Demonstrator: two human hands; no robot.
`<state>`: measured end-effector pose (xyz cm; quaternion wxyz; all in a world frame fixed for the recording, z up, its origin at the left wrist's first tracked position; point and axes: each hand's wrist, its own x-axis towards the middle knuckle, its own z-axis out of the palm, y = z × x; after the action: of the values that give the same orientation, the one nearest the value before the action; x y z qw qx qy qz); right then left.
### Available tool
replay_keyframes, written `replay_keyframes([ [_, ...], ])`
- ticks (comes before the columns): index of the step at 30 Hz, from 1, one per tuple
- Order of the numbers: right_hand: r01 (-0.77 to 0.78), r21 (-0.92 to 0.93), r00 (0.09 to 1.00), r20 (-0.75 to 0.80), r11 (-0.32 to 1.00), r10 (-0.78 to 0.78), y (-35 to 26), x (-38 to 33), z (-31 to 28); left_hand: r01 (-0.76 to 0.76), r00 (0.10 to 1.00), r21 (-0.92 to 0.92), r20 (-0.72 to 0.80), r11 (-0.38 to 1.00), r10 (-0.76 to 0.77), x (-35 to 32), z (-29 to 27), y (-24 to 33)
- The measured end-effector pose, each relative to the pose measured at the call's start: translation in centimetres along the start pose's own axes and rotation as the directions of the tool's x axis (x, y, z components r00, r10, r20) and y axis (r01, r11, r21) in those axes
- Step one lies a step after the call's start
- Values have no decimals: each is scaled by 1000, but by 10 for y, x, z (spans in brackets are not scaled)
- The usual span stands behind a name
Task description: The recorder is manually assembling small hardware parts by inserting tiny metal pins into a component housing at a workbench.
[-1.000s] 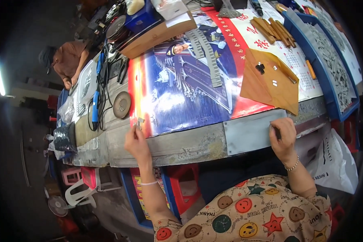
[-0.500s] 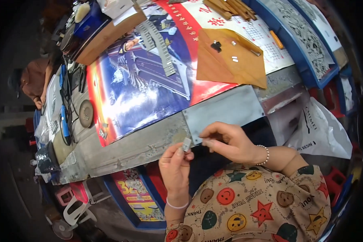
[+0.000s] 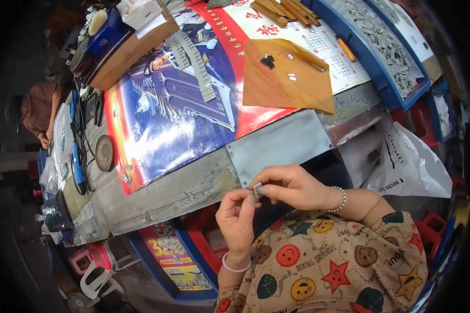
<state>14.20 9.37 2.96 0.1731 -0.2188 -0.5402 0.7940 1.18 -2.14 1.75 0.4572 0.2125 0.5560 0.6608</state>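
A small flat grey rectangular piece (image 3: 257,189) is held up just off the bench's front edge. My left hand (image 3: 237,218) pinches it between thumb and fingertips. From the other side, my right hand (image 3: 293,185) also closes its thumb and forefinger on it. Beyond my hands, a bare grey metal plate (image 3: 279,148) lies along the bench edge. An amber sheet (image 3: 303,94) farther back carries a small black part (image 3: 267,62) and several tiny silvery bits (image 3: 292,77). Rows of small grey pieces (image 3: 197,65) lie on the glossy poster (image 3: 177,141).
At the right stands a blue tray (image 3: 368,57) full of grey parts, near an orange-handled tool (image 3: 345,49). Blue-handled corded tools (image 3: 78,164) and a round dish (image 3: 104,153) lie left. A white bag (image 3: 410,167) hangs at right. Another person (image 3: 39,107) sits far left.
My right hand has come in to the left, and its fingertips now meet the grey piece. The left hand has shifted slightly right with the piece. The whole view has shifted a little.
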Motion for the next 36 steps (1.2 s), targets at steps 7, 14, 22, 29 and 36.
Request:
replay_keyframes([
  [7, 337, -632, 941, 195, 698, -278, -6, -7, -6, 137, 977, 187, 140, 973, -164, 8, -3, 4],
  [14, 72, -444, 996, 75, 893, -43, -10, -7, -9, 147, 989, -164, 43, 975, -142, 8, 0, -8],
  [22, -131, -178, 991, -55, 975, 123, -2, -5, -7, 59, 998, -220, -18, 974, -64, 10, 5, -8],
  [29, -362, 127, 932, 30, 923, 361, -5, -1, -20, 176, 982, -102, 80, 979, -168, 12, 5, -3],
  [36, -355, 81, 935, 56, 931, 351, -1, -2, -26, 242, 966, -48, 104, 969, -236, 14, 9, 3],
])
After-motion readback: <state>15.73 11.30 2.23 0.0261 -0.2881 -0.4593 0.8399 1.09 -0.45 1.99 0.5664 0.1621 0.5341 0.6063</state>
